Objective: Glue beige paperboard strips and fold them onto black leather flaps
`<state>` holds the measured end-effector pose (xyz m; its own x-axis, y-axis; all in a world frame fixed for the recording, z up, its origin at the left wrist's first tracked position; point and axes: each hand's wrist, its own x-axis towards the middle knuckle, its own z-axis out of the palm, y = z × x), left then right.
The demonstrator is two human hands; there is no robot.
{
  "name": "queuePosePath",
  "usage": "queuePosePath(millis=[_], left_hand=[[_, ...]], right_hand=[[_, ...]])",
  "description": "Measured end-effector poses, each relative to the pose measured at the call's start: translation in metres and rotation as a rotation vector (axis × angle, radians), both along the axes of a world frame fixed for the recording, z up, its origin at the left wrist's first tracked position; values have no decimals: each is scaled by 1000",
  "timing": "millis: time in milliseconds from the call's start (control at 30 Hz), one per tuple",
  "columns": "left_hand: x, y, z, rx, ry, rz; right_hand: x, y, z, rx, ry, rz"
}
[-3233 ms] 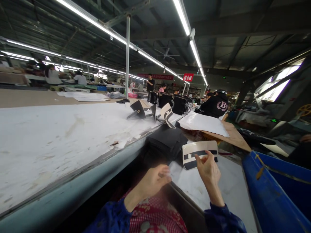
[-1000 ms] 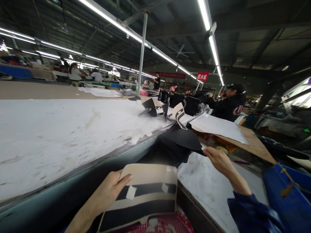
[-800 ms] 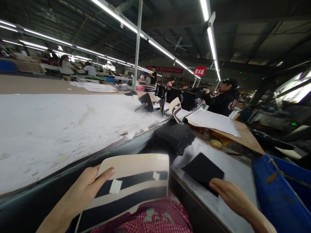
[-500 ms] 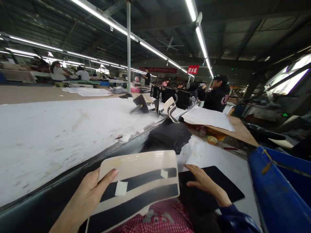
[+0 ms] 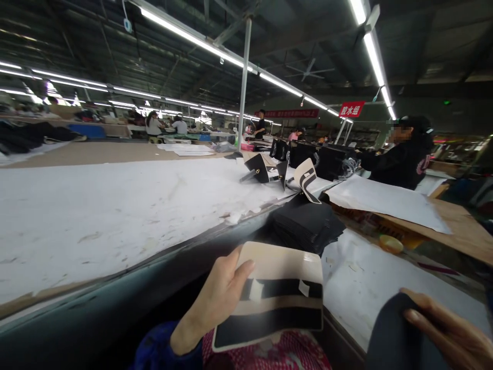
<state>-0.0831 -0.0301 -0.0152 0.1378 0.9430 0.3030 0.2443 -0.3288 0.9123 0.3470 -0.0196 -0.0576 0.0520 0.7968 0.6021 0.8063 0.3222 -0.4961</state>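
Observation:
A cream panel (image 5: 283, 259) with broad black stripes and two small white patches is gripped by its left edge in my left hand (image 5: 215, 295), the thumb lying on its face. It tilts over my red checked apron. At the lower right, my right hand (image 5: 447, 326) pinches the edge of a dark flexible sheet (image 5: 391, 334) and holds it raised. Part of that sheet lies beyond the frame. Past the panel sits a stack of black pieces (image 5: 308, 221), with a curved striped panel (image 5: 306, 180) standing at its far end.
A long table covered in white paper (image 5: 127, 210) runs along my left. White paper (image 5: 358, 288) covers the lower surface at right, with a yellow bowl (image 5: 391, 243) beyond. Black bags (image 5: 304, 154) stand farther back, near a person in black (image 5: 408, 159).
My right hand has taken up the dark sheet that lay on the white paper and moved right with it. The view has turned left, and the striped panel now lies flatter.

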Motion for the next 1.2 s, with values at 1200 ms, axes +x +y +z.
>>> queuePosePath(millis=[1200], left_hand=[[33, -35, 29, -5, -127, -368]], right_hand=[[-193, -38, 68, 493, -297, 461]])
